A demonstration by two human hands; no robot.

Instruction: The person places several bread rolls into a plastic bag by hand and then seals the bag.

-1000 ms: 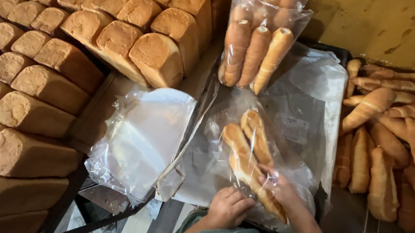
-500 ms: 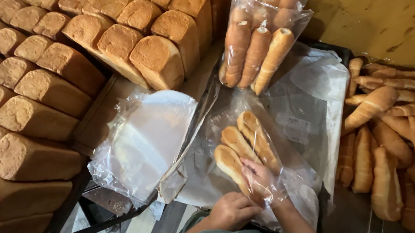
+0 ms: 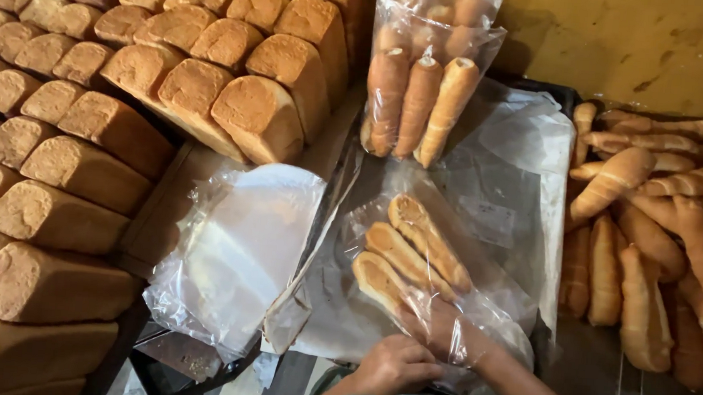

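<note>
Since a moment ago, your right hand (image 3: pixel 450 331) has pushed deeper into the clear bag (image 3: pixel 478 291), seating three long rolls (image 3: pixel 414 248) side by side toward 12 o'clock. Your left hand (image 3: pixel 393 364) pinches the bag's mouth at 6 o'clock, keeping it open. Loose rolls (image 3: pixel 657 247) wait at 3 o'clock, loaves (image 3: pixel 78 168) at 9.

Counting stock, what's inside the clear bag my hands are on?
Three long rolls lie in the clear bag, with the right hand pushed inside. Anything beneath them is hidden.
</note>
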